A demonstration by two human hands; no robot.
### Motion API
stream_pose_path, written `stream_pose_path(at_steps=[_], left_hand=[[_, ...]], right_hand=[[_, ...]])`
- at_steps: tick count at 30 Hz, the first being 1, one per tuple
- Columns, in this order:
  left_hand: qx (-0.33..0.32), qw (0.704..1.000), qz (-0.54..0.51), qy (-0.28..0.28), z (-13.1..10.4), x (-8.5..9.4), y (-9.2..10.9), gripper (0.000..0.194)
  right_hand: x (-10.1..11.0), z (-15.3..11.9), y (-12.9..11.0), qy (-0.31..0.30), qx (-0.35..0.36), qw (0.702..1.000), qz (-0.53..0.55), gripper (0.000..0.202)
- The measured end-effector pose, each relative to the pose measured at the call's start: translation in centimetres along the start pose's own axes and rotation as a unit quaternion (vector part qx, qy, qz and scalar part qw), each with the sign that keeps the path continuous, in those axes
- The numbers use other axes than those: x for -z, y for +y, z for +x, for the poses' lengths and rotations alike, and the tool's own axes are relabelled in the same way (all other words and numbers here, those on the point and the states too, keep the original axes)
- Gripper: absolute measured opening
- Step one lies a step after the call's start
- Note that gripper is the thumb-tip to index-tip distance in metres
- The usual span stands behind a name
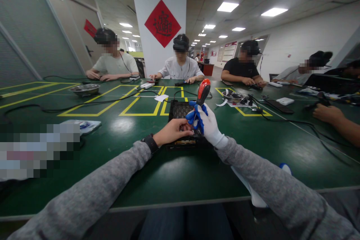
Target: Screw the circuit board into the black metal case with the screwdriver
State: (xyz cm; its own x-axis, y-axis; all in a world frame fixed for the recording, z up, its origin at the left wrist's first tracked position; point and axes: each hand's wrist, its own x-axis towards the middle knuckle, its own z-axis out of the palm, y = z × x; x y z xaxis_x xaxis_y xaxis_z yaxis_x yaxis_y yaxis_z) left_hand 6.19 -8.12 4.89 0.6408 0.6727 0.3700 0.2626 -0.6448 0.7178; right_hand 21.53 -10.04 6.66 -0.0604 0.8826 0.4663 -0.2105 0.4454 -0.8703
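A black device with an open casing (184, 143) lies on the green table in front of me. My right hand (206, 120), in a white and blue glove, is closed around a screwdriver (204, 90) with a red and black handle. Its shaft points down towards the device. Bare and with a dark band at the wrist, my left hand (177, 130) reaches over the device from the left. Its fingers are pinched together beside the screwdriver's lower end; what they hold is too small to make out.
Metal bowls (84, 89) (233, 96) stand on the green table (135, 180). A white paper piece (161, 98) lies beyond the device. Black cables cross both sides. A white and blue glove (253, 191) rests near the front edge. Several people sit around the table.
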Motion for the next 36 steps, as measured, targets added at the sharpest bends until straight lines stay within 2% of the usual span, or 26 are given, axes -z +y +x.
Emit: stream_pose_path(at_steps=[11,16,24,33,36], left_hand=[[-0.018,1.0,-0.011,-0.017,-0.09,0.1,0.0,0.021],[-0.017,1.0,-0.011,-0.024,0.0,0.08,-0.15,0.024],[-0.006,1.0,0.0,0.006,0.01,0.07,0.17,0.028],[-0.013,0.999,-0.019,-0.028,-0.02,0.09,-0.15,0.026],[-0.009,0.999,-0.028,-0.021,0.03,0.07,0.05,0.028]], right_hand=[[0.08,0.07,0.13,-0.011,-0.007,0.999,0.029,0.042],[0.12,0.12,0.29,-0.013,-0.011,0.999,0.041,0.04],[0.0,0.17,0.17,0.015,-0.005,0.999,0.045,0.039],[0.0,0.17,0.32,0.01,-0.004,0.999,0.031,0.041],[-0.05,0.08,0.27,0.011,0.005,1.0,0.024,0.04]])
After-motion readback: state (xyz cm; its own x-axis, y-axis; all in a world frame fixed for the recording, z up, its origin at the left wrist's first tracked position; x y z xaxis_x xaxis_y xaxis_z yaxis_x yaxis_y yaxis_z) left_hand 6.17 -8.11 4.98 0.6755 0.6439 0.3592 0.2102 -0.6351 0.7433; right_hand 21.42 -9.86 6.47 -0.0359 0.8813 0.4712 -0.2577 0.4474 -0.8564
